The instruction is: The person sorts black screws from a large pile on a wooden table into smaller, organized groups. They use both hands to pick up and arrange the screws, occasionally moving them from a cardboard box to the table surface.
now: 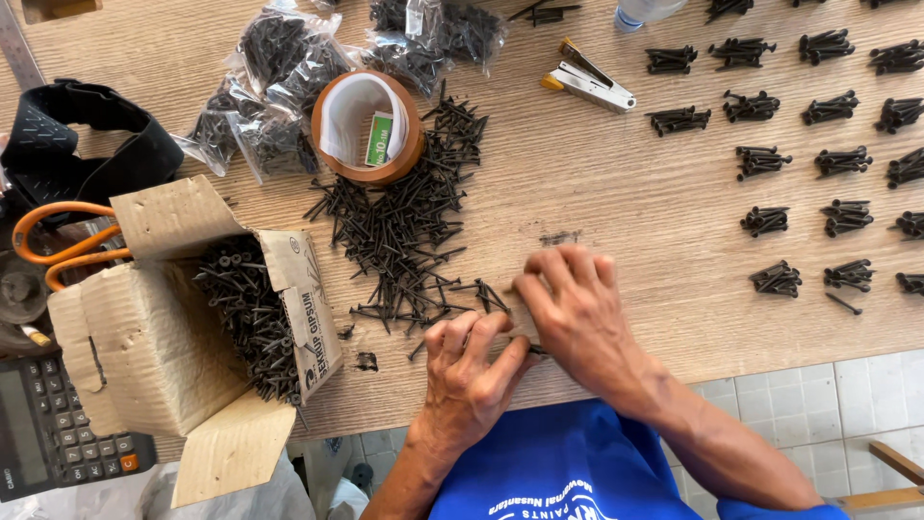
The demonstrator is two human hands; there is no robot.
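Your left hand (469, 371) and right hand (576, 306), fingers curled, seemingly pinch black screws (404, 226) at the counter's (616, 231) six o'clock edge; they're light, stiff, sharp-tipped, so grip mid-shank.

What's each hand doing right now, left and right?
Left hand: fingers curled, closed on a few black screws at the pile's edge.
Right hand: palm down, fingers bent on the table; grip cannot be told.

Matt black metal screws (404, 226), rough corrugated cardboard box (144, 337), pale grained wooden table (616, 212)
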